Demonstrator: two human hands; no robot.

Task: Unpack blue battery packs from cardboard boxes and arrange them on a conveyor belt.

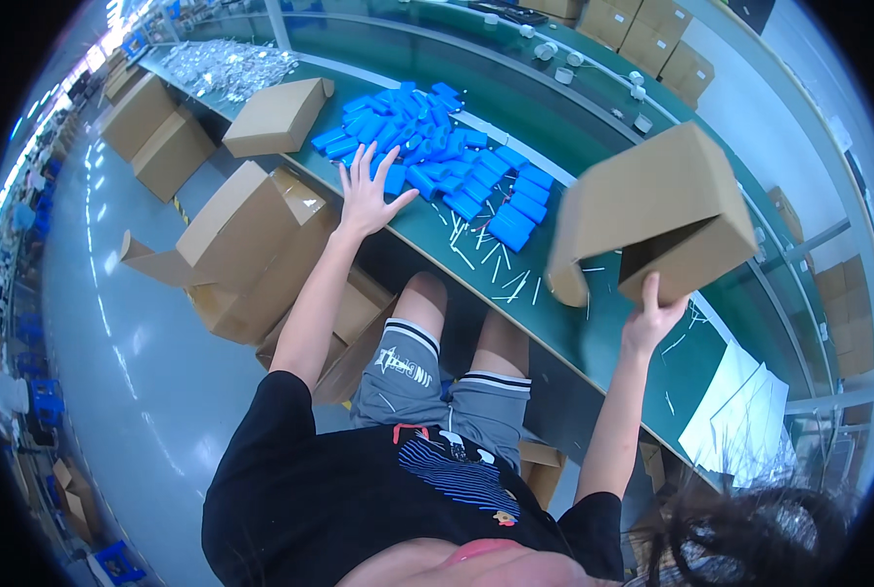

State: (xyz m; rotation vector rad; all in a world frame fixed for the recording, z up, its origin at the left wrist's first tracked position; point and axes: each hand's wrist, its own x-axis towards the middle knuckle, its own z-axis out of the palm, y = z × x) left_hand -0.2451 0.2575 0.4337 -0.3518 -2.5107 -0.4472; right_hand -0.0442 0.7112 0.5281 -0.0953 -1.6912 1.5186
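My right hand [652, 318] grips the lower edge of an open cardboard box [652, 191], which is tilted up over the right part of the green bench. A loose flap hangs from the box on its left, slightly blurred. My left hand [364, 201] is spread with fingers apart at the near edge of a heap of small blue packs [388, 122]. Its fingertips reach the nearest packs; whether they touch is hard to tell. Some packs lie in rows on the right side of the heap [515, 210]. Short white strips [461, 249] are scattered on the bench beside them.
The green bench [618, 357] curves past me. A closed carton [276, 117] sits on its left, near a pile of shiny clear pieces [227, 68]. Open cartons [251, 254] stand on the floor to my left. White sheets [736, 411] lie at the bench's right end.
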